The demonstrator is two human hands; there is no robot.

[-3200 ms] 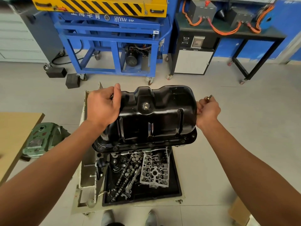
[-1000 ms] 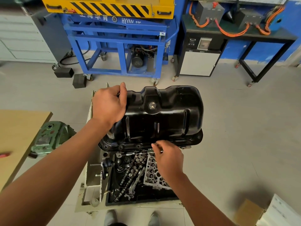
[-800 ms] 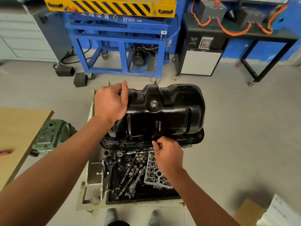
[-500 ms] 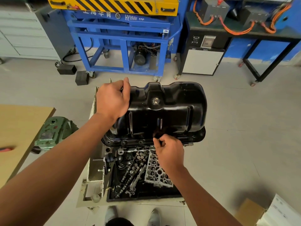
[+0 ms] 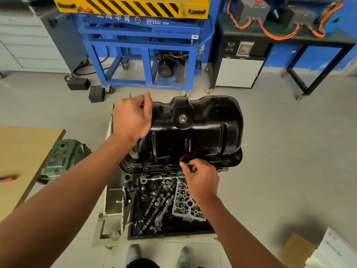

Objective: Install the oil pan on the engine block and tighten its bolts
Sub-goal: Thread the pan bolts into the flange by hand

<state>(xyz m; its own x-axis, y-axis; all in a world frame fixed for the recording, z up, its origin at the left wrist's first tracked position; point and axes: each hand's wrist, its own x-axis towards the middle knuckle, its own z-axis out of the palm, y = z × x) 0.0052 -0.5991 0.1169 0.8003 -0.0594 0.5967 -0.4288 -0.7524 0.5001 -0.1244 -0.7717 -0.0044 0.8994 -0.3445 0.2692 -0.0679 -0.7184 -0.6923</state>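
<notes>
Grey workshop floor [image 5: 289, 151]; my left hand [image 5: 132, 118] grips the oil pan [image 5: 202, 132] at ten o'clock, right hand [image 5: 201, 176] pinches its six-o'clock flange [image 5: 154, 168]; slipping could cross-thread a bolt.

The oil pan [image 5: 195, 132] is black metal, glossy enough to catch the light. The cylinder head [image 5: 185, 204] looks like bare grey cast metal, dull and rough. The tabletop [image 5: 23, 151] is matt brown board.

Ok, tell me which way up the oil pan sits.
Sump up: the oil pan shows its closed bottom and drain plug, flange down.
</notes>
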